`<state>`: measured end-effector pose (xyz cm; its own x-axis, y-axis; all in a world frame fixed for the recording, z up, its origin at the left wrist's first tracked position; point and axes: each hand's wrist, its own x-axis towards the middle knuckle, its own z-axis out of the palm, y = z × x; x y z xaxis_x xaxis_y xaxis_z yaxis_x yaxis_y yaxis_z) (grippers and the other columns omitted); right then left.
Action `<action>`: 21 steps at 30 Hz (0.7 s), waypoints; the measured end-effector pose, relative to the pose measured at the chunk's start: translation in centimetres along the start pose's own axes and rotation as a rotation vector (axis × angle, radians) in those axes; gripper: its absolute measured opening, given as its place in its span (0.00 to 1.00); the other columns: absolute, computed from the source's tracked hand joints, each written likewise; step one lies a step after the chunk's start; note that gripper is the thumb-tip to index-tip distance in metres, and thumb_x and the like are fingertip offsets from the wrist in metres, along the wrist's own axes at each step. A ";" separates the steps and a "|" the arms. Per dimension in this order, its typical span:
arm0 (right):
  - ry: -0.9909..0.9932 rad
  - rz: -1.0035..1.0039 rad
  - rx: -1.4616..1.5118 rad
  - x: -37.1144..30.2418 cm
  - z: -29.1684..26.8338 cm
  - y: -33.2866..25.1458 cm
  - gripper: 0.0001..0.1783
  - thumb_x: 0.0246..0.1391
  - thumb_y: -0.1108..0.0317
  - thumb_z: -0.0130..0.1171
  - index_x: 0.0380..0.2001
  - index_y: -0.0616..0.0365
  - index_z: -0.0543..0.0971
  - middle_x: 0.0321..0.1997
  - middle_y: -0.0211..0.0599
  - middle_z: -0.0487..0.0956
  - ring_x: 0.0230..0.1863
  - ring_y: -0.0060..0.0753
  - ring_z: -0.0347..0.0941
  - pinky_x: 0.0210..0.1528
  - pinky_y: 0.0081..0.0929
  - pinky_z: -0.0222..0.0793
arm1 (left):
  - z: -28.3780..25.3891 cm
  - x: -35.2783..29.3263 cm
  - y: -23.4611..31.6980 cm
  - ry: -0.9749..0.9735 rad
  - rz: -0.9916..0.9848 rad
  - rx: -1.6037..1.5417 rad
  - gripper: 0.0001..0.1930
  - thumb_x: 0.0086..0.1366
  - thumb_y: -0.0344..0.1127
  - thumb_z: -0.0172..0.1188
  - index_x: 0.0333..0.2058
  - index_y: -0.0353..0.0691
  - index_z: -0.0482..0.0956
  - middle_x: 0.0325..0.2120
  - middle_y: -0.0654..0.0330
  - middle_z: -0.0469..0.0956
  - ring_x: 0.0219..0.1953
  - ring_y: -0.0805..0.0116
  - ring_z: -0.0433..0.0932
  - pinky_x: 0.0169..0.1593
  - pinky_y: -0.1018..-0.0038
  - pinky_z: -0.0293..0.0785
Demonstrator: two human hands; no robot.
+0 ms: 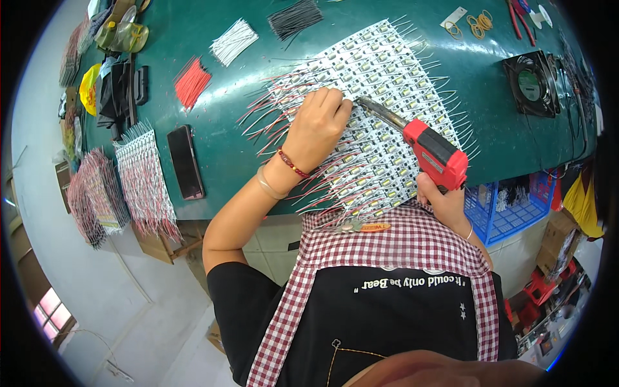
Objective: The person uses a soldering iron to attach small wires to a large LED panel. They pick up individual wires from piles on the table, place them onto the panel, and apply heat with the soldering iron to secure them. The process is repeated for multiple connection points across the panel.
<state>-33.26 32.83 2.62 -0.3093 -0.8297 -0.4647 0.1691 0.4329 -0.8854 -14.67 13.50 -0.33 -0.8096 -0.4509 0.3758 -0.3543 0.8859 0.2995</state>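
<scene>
A white panel of many small circuit boards (419, 97) lies in front of me, with red and white wires sticking out on its left side and dark and pale wires on its right. My right hand (442, 201) is wrapped round the grip of a red and black soldering gun (437, 153). Its metal tip points left onto the panel, close to the fingers of my left hand (317, 126). That hand rests over the panel's left part with thumb and fingers pinched together; what is between them is hidden.
Bundles of red wires (192, 82), white wires (233, 42) and black wires (295, 19) lie on the green table (225, 129). A phone (186, 161) and a wired panel (147, 180) lie left. Right are a black fan (531, 84), rubber bands (478, 26) and a blue crate (496, 216).
</scene>
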 end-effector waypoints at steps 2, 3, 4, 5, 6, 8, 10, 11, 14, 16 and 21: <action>0.009 -0.002 -0.010 0.0 0.0 0.0 0.11 0.50 0.72 0.63 0.35 0.62 0.73 0.20 0.27 0.74 0.17 0.14 0.68 0.19 0.16 0.63 | 0.1 0.0 0.0 0.004 -0.003 0.000 0.10 0.49 0.24 0.55 0.33 0.33 0.77 0.24 0.58 0.64 0.29 0.63 0.67 0.33 0.71 0.65; 0.013 -0.004 -0.014 0.0 0.0 0.1 0.11 0.49 0.72 0.63 0.36 0.62 0.73 0.20 0.28 0.74 0.17 0.14 0.68 0.19 0.16 0.64 | 0.0 0.0 0.1 0.006 -0.004 0.001 0.10 0.49 0.24 0.55 0.33 0.33 0.77 0.24 0.58 0.64 0.29 0.63 0.67 0.33 0.71 0.65; 0.012 -0.015 -0.007 -0.1 -0.1 0.1 0.11 0.50 0.72 0.63 0.35 0.62 0.73 0.20 0.28 0.74 0.17 0.15 0.68 0.19 0.16 0.64 | 0.0 0.0 0.1 0.007 -0.004 0.002 0.10 0.49 0.23 0.55 0.33 0.33 0.77 0.24 0.58 0.64 0.29 0.63 0.67 0.33 0.70 0.65; 0.011 -0.027 0.000 -0.2 -0.3 0.1 0.10 0.50 0.72 0.63 0.35 0.62 0.74 0.20 0.28 0.74 0.17 0.15 0.68 0.19 0.16 0.64 | 0.0 0.0 0.1 0.006 -0.005 0.001 0.10 0.49 0.23 0.55 0.33 0.33 0.77 0.25 0.58 0.64 0.29 0.63 0.67 0.33 0.71 0.65; 0.009 -0.039 0.009 -0.3 -0.5 0.1 0.10 0.50 0.73 0.63 0.35 0.62 0.74 0.20 0.28 0.74 0.17 0.15 0.68 0.19 0.16 0.64 | 0.0 -0.1 0.0 0.005 -0.005 0.001 0.10 0.49 0.23 0.55 0.33 0.33 0.77 0.25 0.58 0.64 0.29 0.63 0.67 0.33 0.71 0.65; 0.009 -0.097 -0.025 -0.6 -0.6 0.1 0.06 0.54 0.74 0.55 0.35 0.65 0.73 0.18 0.29 0.71 0.17 0.18 0.66 0.21 0.19 0.64 | 0.0 -0.2 0.0 0.001 -0.004 0.005 0.10 0.49 0.24 0.56 0.33 0.33 0.77 0.25 0.58 0.64 0.29 0.63 0.67 0.33 0.70 0.65; 0.024 -0.114 0.008 -0.7 -0.6 0.0 0.05 0.55 0.74 0.55 0.34 0.65 0.74 0.17 0.29 0.71 0.17 0.19 0.66 0.21 0.19 0.64 | 0.0 -0.1 0.0 -0.002 -0.002 0.012 0.10 0.49 0.24 0.56 0.32 0.33 0.77 0.25 0.58 0.64 0.29 0.63 0.67 0.33 0.70 0.65; 0.039 -0.101 0.058 -0.7 -0.7 0.0 0.05 0.53 0.73 0.57 0.32 0.64 0.74 0.18 0.29 0.72 0.17 0.18 0.67 0.20 0.19 0.64 | 0.0 -0.2 0.0 -0.004 0.001 0.019 0.10 0.49 0.24 0.56 0.32 0.33 0.77 0.25 0.58 0.64 0.29 0.63 0.67 0.33 0.70 0.65; 0.048 -0.093 0.101 -0.9 -1.0 0.1 0.05 0.53 0.73 0.59 0.31 0.63 0.75 0.19 0.29 0.74 0.17 0.17 0.68 0.20 0.18 0.64 | 0.1 -0.1 0.0 -0.014 0.016 0.041 0.09 0.49 0.24 0.55 0.32 0.33 0.77 0.25 0.58 0.65 0.29 0.63 0.67 0.33 0.70 0.65; 0.039 -0.093 0.113 -1.0 -1.1 0.1 0.04 0.53 0.74 0.58 0.30 0.63 0.75 0.19 0.29 0.74 0.17 0.18 0.68 0.20 0.18 0.64 | -0.1 0.0 -0.1 -0.028 0.028 0.062 0.09 0.49 0.24 0.55 0.32 0.34 0.77 0.25 0.58 0.65 0.29 0.63 0.67 0.33 0.70 0.64; 0.014 -0.097 0.177 -1.3 -1.4 0.2 0.03 0.54 0.75 0.57 0.30 0.63 0.74 0.19 0.30 0.73 0.18 0.18 0.68 0.22 0.19 0.64 | -0.9 0.3 0.0 0.007 0.022 0.102 0.11 0.47 0.24 0.56 0.33 0.36 0.78 0.24 0.61 0.66 0.29 0.64 0.67 0.33 0.70 0.62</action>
<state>-34.13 34.51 3.07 -0.3452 -0.8586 -0.3789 0.2993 0.2819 -0.9115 -14.51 13.28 0.55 -0.8144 -0.4317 0.3878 -0.3824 0.9019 0.2009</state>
